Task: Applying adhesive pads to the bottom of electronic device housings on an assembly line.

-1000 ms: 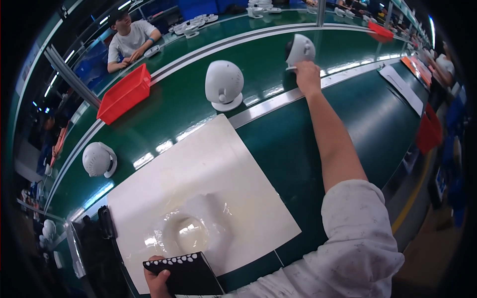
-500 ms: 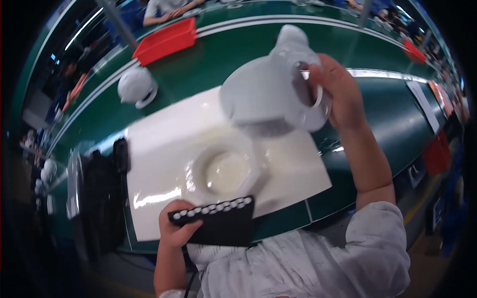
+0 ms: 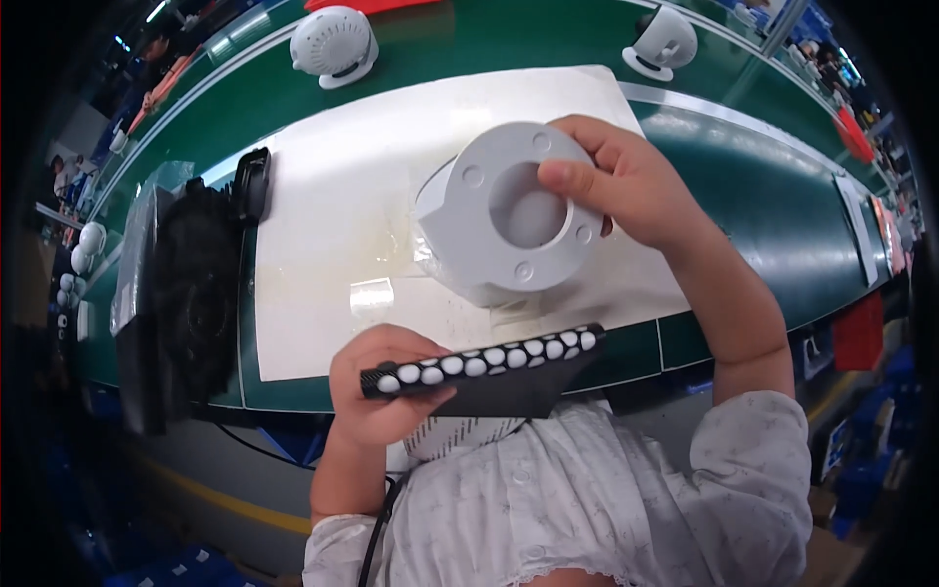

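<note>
My right hand [image 3: 626, 186] is closed on the rim of a white plastic part [image 3: 472, 223], its thumb over the edge of the central hollow. The part's ring-shaped face is turned up toward me and carries several shallow round recesses. Below and left of it, my left hand [image 3: 381, 386] pinches a black sheet [image 3: 518, 391] by its left end. White round pads [image 3: 476, 367] run in rows along the sheet's upper edge. Hand and sheet are apart from the white part. Under the part lies a glossy white mat [image 3: 333, 215] with clear tape on it; the part hides some of the mat.
A white rounded unit on a stand [image 3: 335, 44] is at the far left, another white unit [image 3: 663, 41] at the far right. Black bagged material [image 3: 196, 284] and a small black piece [image 3: 254, 186] lie left of the mat. A red tray [image 3: 391, 3] shows at the top edge.
My right hand has come lower and nearer; a ring-shaped face now points up in its grip. The ring seen on the mat no longer shows there. My left hand and sheet moved up and right.
</note>
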A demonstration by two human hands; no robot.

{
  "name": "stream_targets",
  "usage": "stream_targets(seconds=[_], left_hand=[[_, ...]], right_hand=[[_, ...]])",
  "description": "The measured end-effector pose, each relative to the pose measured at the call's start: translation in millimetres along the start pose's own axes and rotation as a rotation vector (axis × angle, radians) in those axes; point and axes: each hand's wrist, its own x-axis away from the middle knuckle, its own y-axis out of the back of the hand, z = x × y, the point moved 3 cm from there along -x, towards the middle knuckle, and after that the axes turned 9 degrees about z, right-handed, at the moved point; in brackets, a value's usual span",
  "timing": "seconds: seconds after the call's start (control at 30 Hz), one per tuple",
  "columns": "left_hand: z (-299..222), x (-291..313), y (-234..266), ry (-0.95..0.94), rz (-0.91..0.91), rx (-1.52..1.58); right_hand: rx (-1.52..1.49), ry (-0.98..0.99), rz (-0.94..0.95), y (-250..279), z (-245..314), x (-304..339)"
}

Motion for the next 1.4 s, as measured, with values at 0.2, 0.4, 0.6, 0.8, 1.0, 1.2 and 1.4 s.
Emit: stream_targets(seconds=[0.2, 0.4, 0.6, 0.8, 1.0, 1.2, 1.4], left_hand=[[11, -3, -3, -0.095, -0.174, 0.201], [12, -3, -9, -0.01, -0.18, 0.312], [4, -12, -18, 0.053, -0.148, 0.436], [-2, -9, -21, 0.048, -0.285, 0.319], [0, -10, -17, -0.084, -0.227, 0.178], [-3, -7, -17, -0.111, -0.249, 0.113], [-7, -11, -22, -0.157, -0.176, -0.011]], right_hand=[[-0.032, -0.036, -0.01, 7, -12, 0], [0.681, 0.576, -0.376, 8, 15, 42], [0.451, 0.682, -0.053, -28, 8, 64], [0.298, 0.473, -0.049, -27, 0, 68], [-0.026, 0.35, -0.029, -24, -11, 65], [0.331, 0.442, -0.037, -21, -4, 68], [0.717, 0.772, -0.201, -28, 6, 68]])
